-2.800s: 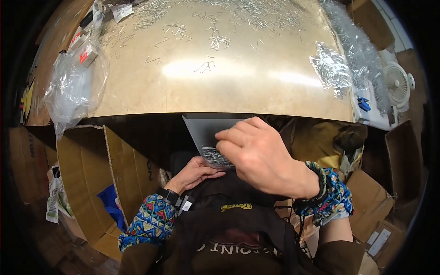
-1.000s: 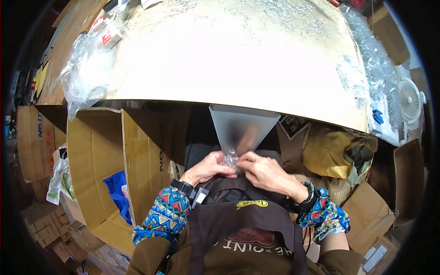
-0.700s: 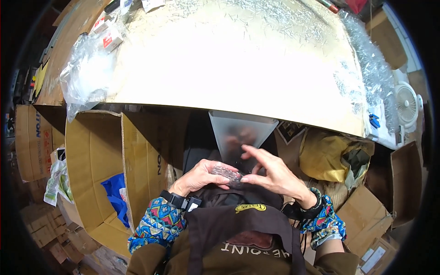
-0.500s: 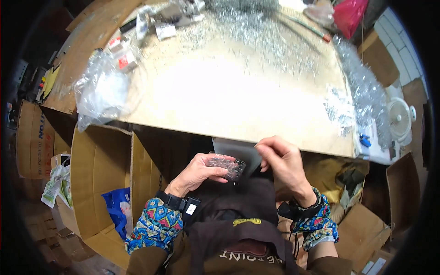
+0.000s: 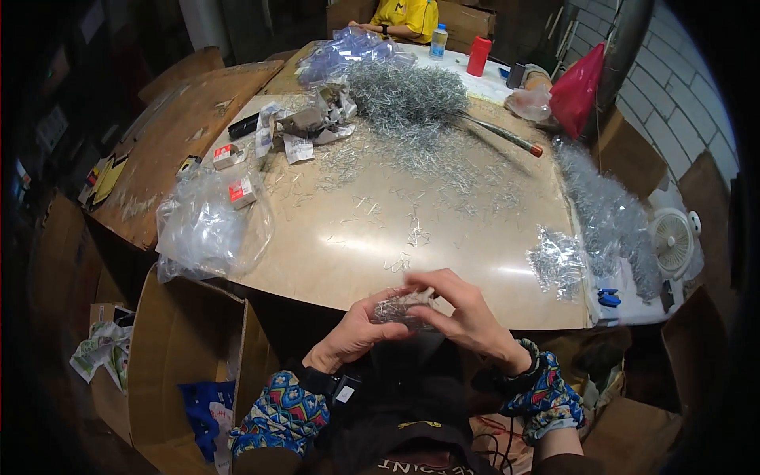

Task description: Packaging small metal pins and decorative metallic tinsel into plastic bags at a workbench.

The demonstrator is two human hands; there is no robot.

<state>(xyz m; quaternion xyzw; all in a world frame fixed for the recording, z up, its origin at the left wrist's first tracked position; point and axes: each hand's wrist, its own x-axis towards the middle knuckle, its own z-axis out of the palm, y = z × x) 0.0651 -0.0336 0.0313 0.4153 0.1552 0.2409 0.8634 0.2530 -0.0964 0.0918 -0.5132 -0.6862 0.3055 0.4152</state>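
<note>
In front of the table's near edge, my left hand is wrapped round a small clear plastic pack filled with thin silvery metal pieces. My right hand closes over the pack's other end, its thumb along the near side and its slightly blurred fingers over the top. Several bent wire pieces lie on the tabletop just beyond both hands. Farther back is a large heap of the same wire pieces, with more scattered around it.
A clear plastic bag and small red-and-white boxes lie at the left. A rod with a red end rests beside the heap. Filled clear packs line the right edge, near a white fan. A person in yellow sits opposite.
My right hand has come in from the right and now grips the pack along with my left. The view has tilted up, revealing the table's far side.
</note>
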